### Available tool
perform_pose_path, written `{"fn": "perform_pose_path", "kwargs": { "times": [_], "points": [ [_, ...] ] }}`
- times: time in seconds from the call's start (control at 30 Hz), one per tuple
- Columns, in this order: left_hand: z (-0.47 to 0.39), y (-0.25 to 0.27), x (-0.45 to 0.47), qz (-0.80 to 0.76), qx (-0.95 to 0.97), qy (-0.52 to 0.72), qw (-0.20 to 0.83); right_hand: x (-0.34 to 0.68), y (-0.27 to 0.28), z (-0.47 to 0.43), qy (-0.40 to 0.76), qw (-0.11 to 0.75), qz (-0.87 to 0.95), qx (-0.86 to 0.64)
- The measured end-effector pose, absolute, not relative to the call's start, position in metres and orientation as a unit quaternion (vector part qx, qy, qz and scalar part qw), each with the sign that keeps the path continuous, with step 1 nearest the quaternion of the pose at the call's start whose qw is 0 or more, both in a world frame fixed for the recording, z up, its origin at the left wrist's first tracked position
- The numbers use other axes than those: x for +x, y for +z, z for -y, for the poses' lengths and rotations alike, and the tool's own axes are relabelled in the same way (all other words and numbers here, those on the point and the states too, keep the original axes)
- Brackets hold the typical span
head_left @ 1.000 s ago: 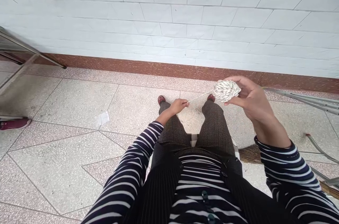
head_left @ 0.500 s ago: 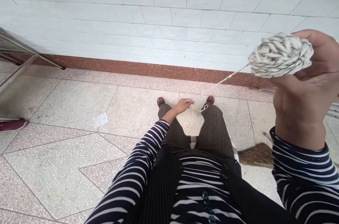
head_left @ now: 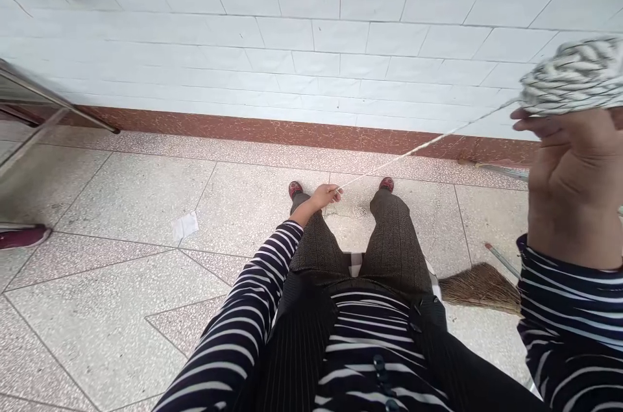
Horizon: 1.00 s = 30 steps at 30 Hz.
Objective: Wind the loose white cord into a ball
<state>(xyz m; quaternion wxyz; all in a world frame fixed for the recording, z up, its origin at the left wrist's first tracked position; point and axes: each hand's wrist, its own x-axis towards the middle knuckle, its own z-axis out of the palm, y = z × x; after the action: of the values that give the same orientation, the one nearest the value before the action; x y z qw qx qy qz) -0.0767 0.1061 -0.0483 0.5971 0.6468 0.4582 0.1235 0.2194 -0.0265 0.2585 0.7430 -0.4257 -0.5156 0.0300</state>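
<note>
Raised at the right edge, my right hand (head_left: 579, 165) has its fingers round a ball of yarn (head_left: 574, 78), white with dark flecks. The ball is partly cut off by the frame edge. A strand of yarn (head_left: 423, 147) runs taut and slanting from the ball down to my left hand (head_left: 325, 196). My left hand is low, over my left knee, with the fingers pinched on that strand. Between my feet on the floor lies a small light coil of yarn (head_left: 359, 211).
A broom (head_left: 481, 287) lies on the floor at the right. White paper (head_left: 185, 225) is on the tiles at the left. Metal legs (head_left: 58, 100) of furniture stand at the far left, near another person's shoe (head_left: 22, 236). A white tiled wall (head_left: 311, 3) rises ahead.
My right hand has moved right with the yarn ball and turned. My left hand has shifted slightly left. The strand between them is longer and straighter.
</note>
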Motion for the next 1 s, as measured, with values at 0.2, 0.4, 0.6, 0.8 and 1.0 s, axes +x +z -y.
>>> {"fn": "perform_pose_path", "kwargs": {
  "times": [0.2, 0.4, 0.6, 0.8, 1.0],
  "points": [
    [-0.097, -0.025, -0.049, -0.42, 0.695, 0.166, 0.56, 0.159, 0.232, 0.027, 0.224, 0.617, 0.554, -0.512],
    [-0.057, 0.037, -0.017, -0.2, 0.622, 0.28, 0.703, 0.129, 0.182, 0.004, 0.422, 0.509, 0.512, -0.549],
    [-0.019, 0.049, -0.041, -0.233, 0.688, 0.18, 0.663, 0.167, 0.155, -0.016, 0.316, 0.493, 0.513, -0.628],
    [-0.036, 0.076, -0.059, -0.254, 0.807, 0.147, 0.512, 0.182, 0.092, -0.006, 0.302, 0.322, 0.48, -0.758],
    [-0.071, 0.072, -0.044, -0.24, 0.9, 0.159, 0.326, 0.147, 0.058, 0.031, 0.56, 0.302, 0.418, -0.648]
  ]
}}
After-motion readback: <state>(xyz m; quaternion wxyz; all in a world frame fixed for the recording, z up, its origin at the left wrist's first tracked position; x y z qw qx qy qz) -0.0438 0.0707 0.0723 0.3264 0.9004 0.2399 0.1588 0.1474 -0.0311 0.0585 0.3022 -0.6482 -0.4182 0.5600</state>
